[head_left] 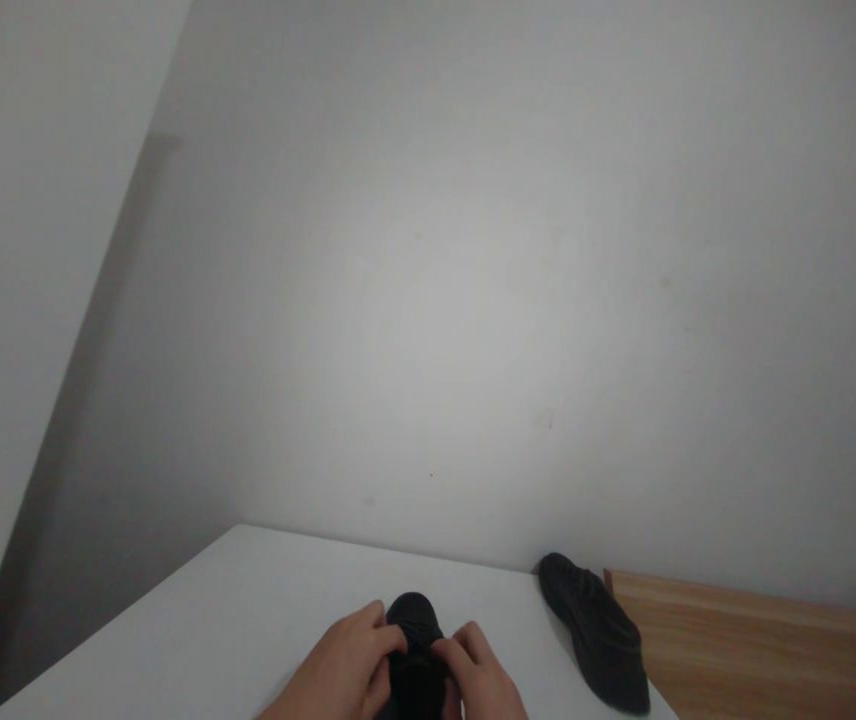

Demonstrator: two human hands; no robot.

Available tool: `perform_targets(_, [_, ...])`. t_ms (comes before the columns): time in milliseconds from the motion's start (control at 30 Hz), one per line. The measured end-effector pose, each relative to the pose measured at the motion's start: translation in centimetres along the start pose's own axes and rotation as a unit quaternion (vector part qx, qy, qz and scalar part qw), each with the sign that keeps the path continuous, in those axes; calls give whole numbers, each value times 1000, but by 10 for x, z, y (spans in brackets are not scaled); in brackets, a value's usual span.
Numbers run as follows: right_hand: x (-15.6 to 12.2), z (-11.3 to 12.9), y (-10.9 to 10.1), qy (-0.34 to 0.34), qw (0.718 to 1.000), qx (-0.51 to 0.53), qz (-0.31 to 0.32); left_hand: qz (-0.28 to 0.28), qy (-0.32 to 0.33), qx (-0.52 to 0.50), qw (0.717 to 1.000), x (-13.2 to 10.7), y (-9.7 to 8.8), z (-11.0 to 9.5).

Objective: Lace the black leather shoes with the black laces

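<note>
A black shoe (414,612) sits on the white table at the bottom middle of the head view, its toe pointing away from me. My left hand (353,660) is closed on its left side, thumb and fingers pinching near the lacing. From the right, my right hand (484,675) pinches the same upper part with bent fingers. Whether laces are between the fingertips is too dark to make out. The heel end runs off the lower edge of the picture. Another black shoe (597,635) lies to the right, by the table's right edge.
The white table (285,580) meets a pale wall (458,300) at the back. Beyond the table's right edge is a wood-grain panel (758,650). A second wall surface (38,200) rises on the left.
</note>
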State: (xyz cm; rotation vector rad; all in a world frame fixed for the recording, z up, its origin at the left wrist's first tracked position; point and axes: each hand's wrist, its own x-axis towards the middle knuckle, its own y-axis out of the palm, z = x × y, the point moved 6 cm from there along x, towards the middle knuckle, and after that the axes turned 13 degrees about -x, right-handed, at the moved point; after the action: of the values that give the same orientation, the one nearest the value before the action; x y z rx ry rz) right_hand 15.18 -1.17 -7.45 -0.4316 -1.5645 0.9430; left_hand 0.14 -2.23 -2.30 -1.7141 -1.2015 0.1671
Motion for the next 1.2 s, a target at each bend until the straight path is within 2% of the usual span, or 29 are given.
perform_targets(133, [13, 0, -3, 20, 996, -27, 85, 24, -65, 54, 996, 9, 4, -14])
perform_targets(233, [20, 5, -8, 43, 990, -51, 126, 35, -80, 71, 994, 11, 1, -21])
perform_targets(333, [26, 12, -21, 52, 988, -61, 135, -6, -59, 36, 998, 13, -10, -23])
perform_targets(400, [32, 16, -37, 45, 993, -33, 102, -69, -24, -31, 997, 17, -23, -24])
perform_targets(467, [42, 15, -58, 43, 998, 36, 29, -130, 10, -111, 985, 21, -37, -26])
perform_targets(567, [57, 2, -76, 88, 975, 187, -85, -184, 29, -203, 961, 31, -50, -23])
perform_targets(633, [63, -7, -69, 122, 942, 298, -97, -203, 26, -244, 948, 36, -51, -17])
perform_targets(733, [68, -4, -43, 130, 884, 447, -33, -217, 11, -287, 933, 42, -44, -6])
perform_targets(833, [69, 7, -27, 113, 838, 534, 29, -225, 17, -308, 924, 46, -36, 2])
perform_targets(933, [72, 15, -25, 88, 831, 546, 63, -237, 42, -329, 913, 52, -31, 7])
perform_targets(1000, [77, 14, -24, 88, 831, 546, 61, -228, 51, -363, 902, 58, -25, 15])
perform_targets(1133, [86, 0, -12, 113, 823, 556, 5, -168, 33, -474, 864, 66, 3, 38])
perform_targets(1200, [89, -6, -4, 128, 823, 552, -40, -138, 25, -496, 857, 66, 19, 48])
